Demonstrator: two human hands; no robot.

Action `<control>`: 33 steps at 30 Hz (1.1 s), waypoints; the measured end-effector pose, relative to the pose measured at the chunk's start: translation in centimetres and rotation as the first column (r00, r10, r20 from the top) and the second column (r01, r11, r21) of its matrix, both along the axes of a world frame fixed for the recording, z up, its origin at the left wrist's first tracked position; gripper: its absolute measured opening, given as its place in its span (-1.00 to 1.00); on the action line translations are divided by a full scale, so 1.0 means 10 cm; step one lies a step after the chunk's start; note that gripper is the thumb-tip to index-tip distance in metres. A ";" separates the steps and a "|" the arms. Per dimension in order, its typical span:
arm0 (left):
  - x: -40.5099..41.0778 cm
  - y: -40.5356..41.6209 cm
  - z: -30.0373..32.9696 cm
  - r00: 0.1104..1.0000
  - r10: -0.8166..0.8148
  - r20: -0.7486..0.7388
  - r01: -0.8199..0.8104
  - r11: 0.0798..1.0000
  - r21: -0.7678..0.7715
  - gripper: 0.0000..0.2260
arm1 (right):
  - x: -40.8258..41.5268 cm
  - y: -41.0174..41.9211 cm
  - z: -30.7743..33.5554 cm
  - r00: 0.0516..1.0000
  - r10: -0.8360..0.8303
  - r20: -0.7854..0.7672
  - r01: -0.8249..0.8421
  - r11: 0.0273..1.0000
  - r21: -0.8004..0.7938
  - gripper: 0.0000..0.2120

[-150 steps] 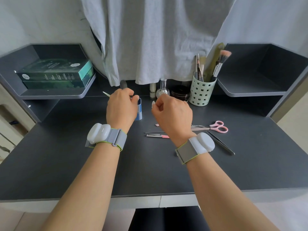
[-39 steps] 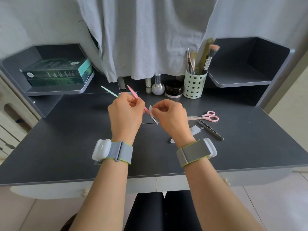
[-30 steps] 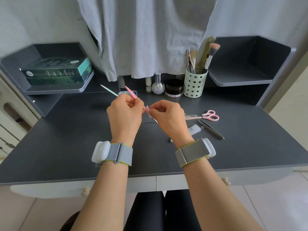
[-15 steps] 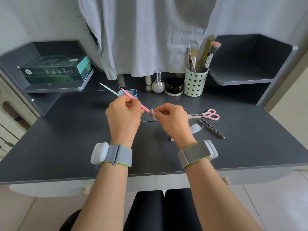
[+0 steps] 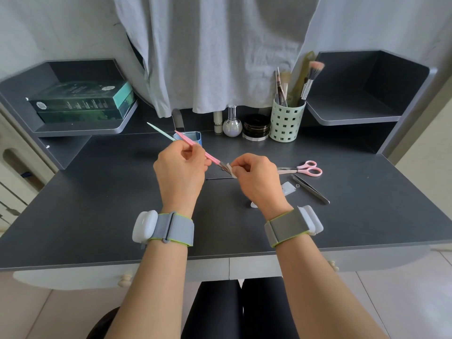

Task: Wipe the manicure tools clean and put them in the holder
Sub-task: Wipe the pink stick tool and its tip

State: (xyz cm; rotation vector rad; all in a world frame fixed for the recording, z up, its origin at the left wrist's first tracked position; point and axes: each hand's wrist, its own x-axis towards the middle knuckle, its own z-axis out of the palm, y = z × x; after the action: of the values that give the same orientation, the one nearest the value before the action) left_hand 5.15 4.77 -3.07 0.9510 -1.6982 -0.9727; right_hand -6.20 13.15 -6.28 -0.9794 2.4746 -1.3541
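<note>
My left hand grips a pink-handled manicure tool above the desk middle, and a mint-green stick juts out behind the same hand. My right hand pinches a small white wipe round the tool's metal tip. The pale green perforated holder stands at the back right with brushes and several tools in it. Pink scissors and dark metal tweezers lie on the desk to the right of my right hand.
A small blue box stands behind my left hand. A glass bottle, a slim tube and a black jar line the back. A torn white wrapper lies by my right wrist. Green boxes fill the left shelf.
Five seconds ago the pink tool lay on the desk; my left hand now holds it. Over the last second my right hand has slid the wipe along its tip.
</note>
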 end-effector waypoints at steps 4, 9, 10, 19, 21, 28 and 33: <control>0.01 0.00 0.01 1.000 0.005 -0.015 -0.005 1.000 0.014 -0.87 | -0.01 0.00 -0.01 1.000 -0.009 -0.019 0.010 1.000 0.029 -0.84; 0.02 0.00 0.03 0.999 0.009 -0.040 -0.008 1.000 0.030 -0.90 | -0.04 0.04 -0.05 0.999 -0.047 -0.027 0.049 0.996 0.071 -0.82; 0.01 0.00 0.04 0.999 0.008 -0.045 -0.006 0.999 0.036 -0.90 | -0.05 0.05 -0.05 0.998 -0.061 -0.024 0.063 0.995 0.073 -0.82; -0.04 0.00 0.08 0.992 0.016 -0.129 -0.003 0.995 0.101 -0.90 | -0.07 0.05 0.00 0.968 -0.143 0.207 0.166 0.981 -0.098 -0.87; -0.05 0.00 0.10 0.986 0.014 -0.164 0.005 0.993 0.117 -0.89 | -0.05 0.05 0.02 0.940 -0.126 0.316 0.180 0.973 -0.148 -0.87; -0.08 0.02 0.16 0.975 0.004 -0.224 0.029 0.989 0.143 -0.89 | 0.08 -0.06 0.03 0.763 0.022 0.646 0.246 0.915 -0.321 -0.91; -0.08 0.03 0.15 0.970 -0.009 -0.242 0.050 0.985 0.164 -0.89 | 0.15 -0.17 0.07 0.460 0.314 0.831 0.311 0.819 -0.482 -0.87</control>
State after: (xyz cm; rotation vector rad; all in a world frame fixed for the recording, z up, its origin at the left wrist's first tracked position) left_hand 4.38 5.06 -1.61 0.8785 -1.4477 -1.2163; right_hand -4.73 11.41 -5.56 -0.1283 1.2280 -1.9791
